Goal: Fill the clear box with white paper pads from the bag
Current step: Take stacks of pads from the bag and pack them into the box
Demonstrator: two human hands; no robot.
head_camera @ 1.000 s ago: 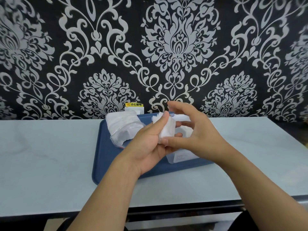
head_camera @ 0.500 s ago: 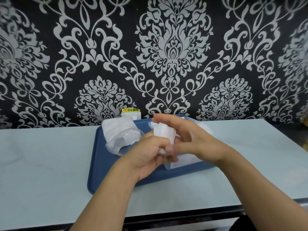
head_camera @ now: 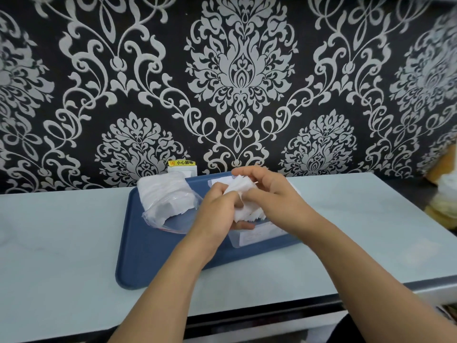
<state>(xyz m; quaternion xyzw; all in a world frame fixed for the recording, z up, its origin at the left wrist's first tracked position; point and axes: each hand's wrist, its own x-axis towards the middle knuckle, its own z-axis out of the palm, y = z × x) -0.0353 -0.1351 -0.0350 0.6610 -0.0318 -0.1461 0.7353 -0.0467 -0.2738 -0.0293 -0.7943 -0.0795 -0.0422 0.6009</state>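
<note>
A stack of white paper pads is gripped between both hands above the blue tray. My left hand closes on the stack from the left and below. My right hand wraps it from the right and above. Under the hands stands the clear box, mostly hidden, with its front wall showing. A clear plastic bag with more white pads lies on the tray's left part, its mouth facing the front right.
The tray rests on a pale counter against a black-and-silver patterned wall. A white wall socket with a yellow label sits behind the tray. Yellowish soft items lie at the far right edge.
Both hands have tightened round the pad stack and lowered slightly toward the box. The camera has tilted, so the tray sits lower in view.
</note>
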